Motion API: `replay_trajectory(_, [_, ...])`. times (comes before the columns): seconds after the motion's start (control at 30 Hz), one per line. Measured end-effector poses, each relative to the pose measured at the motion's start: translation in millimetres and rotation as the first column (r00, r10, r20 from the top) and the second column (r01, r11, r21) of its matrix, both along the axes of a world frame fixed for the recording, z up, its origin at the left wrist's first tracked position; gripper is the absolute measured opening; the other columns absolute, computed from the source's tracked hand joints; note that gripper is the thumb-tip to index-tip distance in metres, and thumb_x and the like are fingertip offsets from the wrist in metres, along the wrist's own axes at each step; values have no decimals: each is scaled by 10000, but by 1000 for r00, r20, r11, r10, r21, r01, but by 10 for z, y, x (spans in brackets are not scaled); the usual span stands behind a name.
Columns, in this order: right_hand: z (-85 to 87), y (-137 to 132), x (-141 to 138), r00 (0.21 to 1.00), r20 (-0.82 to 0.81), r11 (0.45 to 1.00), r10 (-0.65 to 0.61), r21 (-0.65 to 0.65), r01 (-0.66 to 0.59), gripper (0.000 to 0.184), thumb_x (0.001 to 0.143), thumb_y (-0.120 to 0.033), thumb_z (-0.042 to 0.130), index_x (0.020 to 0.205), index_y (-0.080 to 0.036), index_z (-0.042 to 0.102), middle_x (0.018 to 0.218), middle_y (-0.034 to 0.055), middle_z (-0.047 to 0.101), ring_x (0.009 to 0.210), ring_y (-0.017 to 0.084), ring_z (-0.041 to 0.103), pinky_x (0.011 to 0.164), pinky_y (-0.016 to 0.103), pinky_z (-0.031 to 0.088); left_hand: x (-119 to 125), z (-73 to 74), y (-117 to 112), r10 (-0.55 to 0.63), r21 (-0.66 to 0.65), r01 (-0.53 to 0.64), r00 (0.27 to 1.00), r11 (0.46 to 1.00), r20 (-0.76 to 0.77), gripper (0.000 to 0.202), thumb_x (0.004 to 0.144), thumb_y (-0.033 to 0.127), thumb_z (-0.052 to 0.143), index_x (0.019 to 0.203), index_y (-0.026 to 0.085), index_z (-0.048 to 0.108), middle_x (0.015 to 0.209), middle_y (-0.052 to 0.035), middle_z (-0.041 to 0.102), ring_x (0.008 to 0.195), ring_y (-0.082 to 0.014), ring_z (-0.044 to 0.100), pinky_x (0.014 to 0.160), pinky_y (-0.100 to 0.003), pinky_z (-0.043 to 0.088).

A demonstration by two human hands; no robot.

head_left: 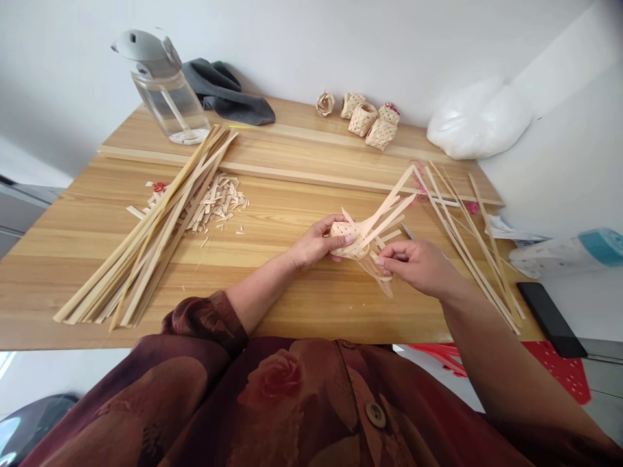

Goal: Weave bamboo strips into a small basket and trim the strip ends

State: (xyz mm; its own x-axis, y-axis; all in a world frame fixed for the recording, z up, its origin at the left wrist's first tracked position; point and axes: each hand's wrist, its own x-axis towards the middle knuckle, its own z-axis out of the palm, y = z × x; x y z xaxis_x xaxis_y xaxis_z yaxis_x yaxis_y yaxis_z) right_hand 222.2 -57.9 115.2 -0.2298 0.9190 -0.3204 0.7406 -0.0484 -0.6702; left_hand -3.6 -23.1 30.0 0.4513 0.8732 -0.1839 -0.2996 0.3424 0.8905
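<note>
A small basket (344,229), woven of pale flat strips, is held above the middle of the table. Loose strip ends (389,217) fan out from its right side, some upward and some down. My left hand (325,241) grips the woven body, thumb across the front and fingers behind it. At the lower right of the basket, my right hand (411,263) pinches one of the strips (376,258) between thumb and fingertips. The far side of the basket is hidden.
Long strips lie in a bundle (160,240) at left, beside short offcuts (219,201), and more strips (462,240) at right. Several finished woven pieces (363,119), a water bottle (170,97) and a white bag (477,123) stand behind. A phone (551,318) lies at the right edge.
</note>
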Motion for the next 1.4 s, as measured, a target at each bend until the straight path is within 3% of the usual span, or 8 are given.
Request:
replay_trajectory(0.17, [-56,-21,5,999,-45,998,23,64,-20,266,851,-433,703,714,-205,699,628,-12,633,556,123,499,554,272,365,-9,-5,-5,-31,18,31,999,999,10,657,704,377,890,1280,191,634,1122,-91,707,864,-159,682,668,-236,563])
replay_trajectory(0.33, [-116,-48,53,992,-116,999,42,37,-38,282,884,-445,694,748,-198,694,658,-4,633,580,126,496,560,274,357,-7,-16,-12,-46,42,45,999,998,6,671,702,410,886,1281,186,633,1110,-89,695,872,-164,672,661,-242,566])
replay_trajectory(0.53, [-80,-107,50,996,-83,1000,16,12,-15,274,883,-449,692,760,-205,697,661,-5,648,566,124,497,553,271,351,12,-37,-23,-29,53,29,1000,998,2,668,715,437,874,1286,194,627,1082,-77,705,861,-160,671,668,-239,555])
replay_trajectory(0.8, [-90,-97,79,988,-113,993,102,-48,-108,296,888,-432,684,695,-208,677,645,-15,605,584,126,475,567,272,348,28,-104,-8,-71,79,62,990,995,120,627,678,379,917,1224,200,664,1029,-53,728,858,-145,676,816,-278,558])
replay_trajectory(1.0, [-215,-150,74,990,-130,998,61,-7,-62,263,898,-438,700,769,-209,703,684,-7,642,586,127,468,568,284,328,15,-73,-18,-124,93,112,982,989,142,624,705,358,911,1249,185,660,1075,-69,731,903,-147,675,855,-284,552])
replay_trajectory(1.17, [-189,-219,-27,981,-187,998,-44,32,51,317,880,-483,711,753,-195,669,621,-10,598,542,118,429,532,280,296,4,-90,-24,-135,98,122,981,988,137,626,740,394,885,1288,213,642,1109,-64,710,891,-142,665,795,-264,551])
replay_trajectory(1.4, [-154,-281,-138,974,-205,986,-92,117,118,291,879,-429,683,719,-187,651,634,6,632,577,128,509,574,281,382,53,-114,-42,-125,80,114,979,990,160,703,699,428,910,1301,220,613,1143,-77,696,890,-157,675,740,-260,561])
